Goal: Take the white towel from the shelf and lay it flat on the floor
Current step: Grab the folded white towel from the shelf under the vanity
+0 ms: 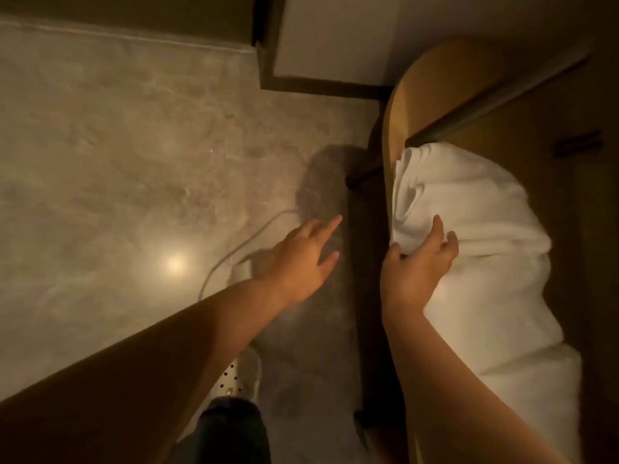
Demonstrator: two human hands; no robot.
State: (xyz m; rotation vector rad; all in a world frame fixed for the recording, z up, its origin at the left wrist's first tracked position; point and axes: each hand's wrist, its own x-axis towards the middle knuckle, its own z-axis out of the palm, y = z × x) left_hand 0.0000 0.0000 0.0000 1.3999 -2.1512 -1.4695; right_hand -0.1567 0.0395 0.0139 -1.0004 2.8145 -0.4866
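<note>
1 towel [475, 236] lies bunched on 1 shelf [432, 95]; the right hand [418, 266] clutches its edge, the left hand [301, 259] spread above the floor [117, 145].

You stand on a mottled grey polished concrete floor [117, 145] with a warm lamp glare [175, 263]; a dark-framed white wall panel [328, 35] rises ahead.

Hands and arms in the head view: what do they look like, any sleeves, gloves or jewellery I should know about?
Both are bare. The left hand and right hand show no gloves, and both forearms are uncovered up to the frame edge, with no sleeve cuffs in view. No watch, bracelet or ring can be made out, though the warm, dim light hides fine detail.
</note>
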